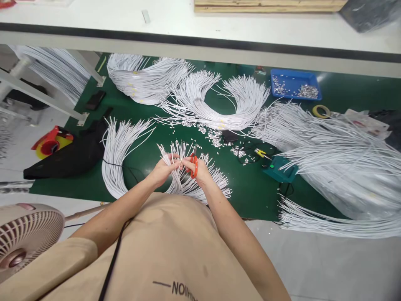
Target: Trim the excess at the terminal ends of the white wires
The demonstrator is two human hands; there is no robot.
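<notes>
tan cloth of the person's shirt (175, 242) is closest, with a black cord (113, 259) running down it. a fan (34, 238) stands near the left arm. past the shirt, both hands meet over a green table top (247, 188), and a bunch of white wires (177, 182) lies under and between them. the left hand (162, 170) grips some of these wires near their ends. the right hand (202, 172) has its fingers through the red-handled scissors (196, 167), and its thumb and finger pinch close to the left thumb. what sits right between the fingertips is too small to tell.

the dark blades point away from the body, just beside the wires. if the right hand squeezes while it pinches, the blades could nick a wire or a finger. the wire ends spread out like a fan, so a weak hold on the left could let some slip out and get mixed up. little silver metal pieces (214, 137) lie loose past the hands, well apart from the blue tray (294, 79). a long wire swinging across could sweep them about.
</notes>
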